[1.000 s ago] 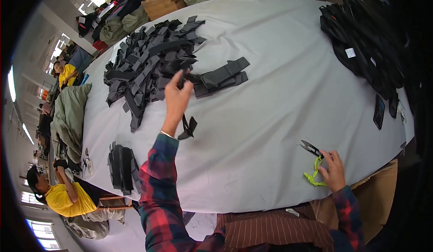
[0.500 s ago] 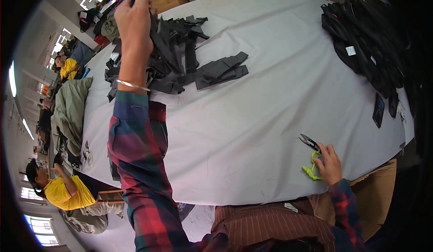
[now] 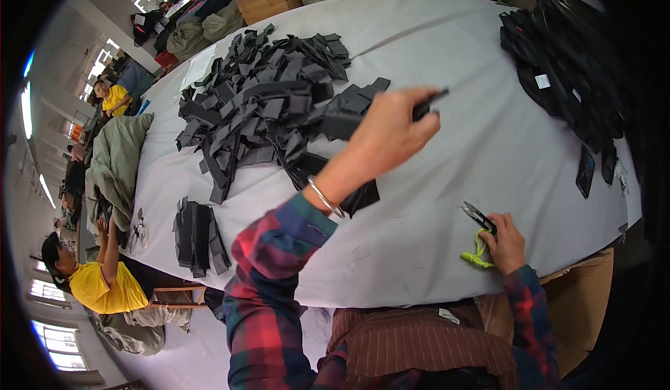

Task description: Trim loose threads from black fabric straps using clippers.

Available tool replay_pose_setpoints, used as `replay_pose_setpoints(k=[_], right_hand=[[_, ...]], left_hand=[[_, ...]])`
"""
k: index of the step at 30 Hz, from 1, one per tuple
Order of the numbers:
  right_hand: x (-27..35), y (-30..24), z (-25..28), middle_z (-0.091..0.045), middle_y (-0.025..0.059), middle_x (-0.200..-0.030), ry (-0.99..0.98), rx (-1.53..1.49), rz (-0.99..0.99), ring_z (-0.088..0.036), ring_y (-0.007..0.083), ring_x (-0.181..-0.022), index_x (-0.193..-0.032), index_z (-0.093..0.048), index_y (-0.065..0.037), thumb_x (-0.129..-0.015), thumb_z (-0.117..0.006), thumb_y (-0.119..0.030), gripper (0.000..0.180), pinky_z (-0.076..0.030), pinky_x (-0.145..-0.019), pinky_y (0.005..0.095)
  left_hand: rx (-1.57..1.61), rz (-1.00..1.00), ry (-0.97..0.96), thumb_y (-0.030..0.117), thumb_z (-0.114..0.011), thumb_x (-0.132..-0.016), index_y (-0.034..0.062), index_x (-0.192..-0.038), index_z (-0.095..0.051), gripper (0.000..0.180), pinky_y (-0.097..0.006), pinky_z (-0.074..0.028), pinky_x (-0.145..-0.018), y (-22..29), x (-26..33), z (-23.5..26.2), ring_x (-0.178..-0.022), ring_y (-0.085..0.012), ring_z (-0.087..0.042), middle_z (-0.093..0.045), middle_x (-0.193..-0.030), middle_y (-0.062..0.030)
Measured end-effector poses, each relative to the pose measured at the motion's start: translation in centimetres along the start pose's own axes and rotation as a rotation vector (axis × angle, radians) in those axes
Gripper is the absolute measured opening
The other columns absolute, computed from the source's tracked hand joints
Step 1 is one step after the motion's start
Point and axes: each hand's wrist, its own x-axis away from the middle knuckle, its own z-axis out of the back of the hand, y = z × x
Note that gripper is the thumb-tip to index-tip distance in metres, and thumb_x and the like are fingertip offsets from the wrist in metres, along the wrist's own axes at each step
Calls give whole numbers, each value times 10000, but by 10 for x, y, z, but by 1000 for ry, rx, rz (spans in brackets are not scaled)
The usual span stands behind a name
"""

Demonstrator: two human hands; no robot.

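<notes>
My left hand (image 3: 394, 130) is closed, pinching a black fabric strip (image 3: 428, 105) whose end sticks out past the fingers, above the middle of the white-covered table (image 3: 419, 250). Its wrist and sleeve hide part of what lies below. To the left and beyond spreads a loose pile of dark grey and black fabric strips (image 3: 272, 104). A smaller stack of strips (image 3: 199, 236) lies nearer, left of my forearm. In my right hand (image 3: 507, 243), low on the right, are thread snips (image 3: 478, 215) with blades apart, pointing up and left; a yellow-green cord (image 3: 477, 254) hangs from them.
Black garments or bags (image 3: 558, 76) are heaped at the right edge, with a phone (image 3: 585, 171) beside them. A cardboard box (image 3: 576, 299) stands below the table's right corner. Green cloth (image 3: 115, 163) and a person in yellow (image 3: 108, 289) are on the left.
My left hand has come from over the far side of the pile toward me and right, still holding a black strip. The pile and near stack now show more. My right hand barely moved.
</notes>
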Motion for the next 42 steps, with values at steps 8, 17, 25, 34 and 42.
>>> replay_pose_setpoints(k=[8,17,25,34,42], right_hand=[[-20,-9,-15,-513,89,-880,32,31,142,-563,310,-805,-975,-533,-92,-761,-682,-191,279,-446,-646,425],[-22,0,-21,-580,122,-915,-9,29,171,-589,360,-751,-1016,-526,-76,-774,-575,-80,246,-458,-635,468],[-13,10,-2,-609,120,-747,55,-259,17,-587,262,-589,-1081,-546,-66,-749,-506,13,344,-470,-561,349],[14,-37,15,-493,13,-748,-170,-1198,-98,-436,63,-682,-1121,-517,-27,-732,-391,37,414,-363,-691,201],[32,-103,-15,-528,4,-907,-297,-1017,178,-492,107,-871,-1217,-522,-42,-876,-563,-112,351,-397,-795,243]], left_hand=[[1098,636,469,183,-545,-876,-32,-1116,-539,322,-276,-499,-582,-73,91,-42,-651,-177,-602,-556,-797,-68],[1189,464,662,160,-435,-933,-26,-1100,-488,256,-274,-463,-558,-19,71,-100,-616,-169,-557,-555,-747,-77],[1190,522,525,180,-435,-950,-24,-1128,-494,278,-260,-448,-561,4,71,-152,-616,-145,-554,-572,-735,-65],[1316,670,470,410,-381,-975,178,-1359,-402,449,-536,-458,-892,-54,193,-98,-1006,-255,-525,-474,-1156,-88],[1501,664,515,400,-326,-984,89,-1293,-446,455,-471,-486,-866,-51,251,-90,-927,-286,-556,-548,-1044,-118]])
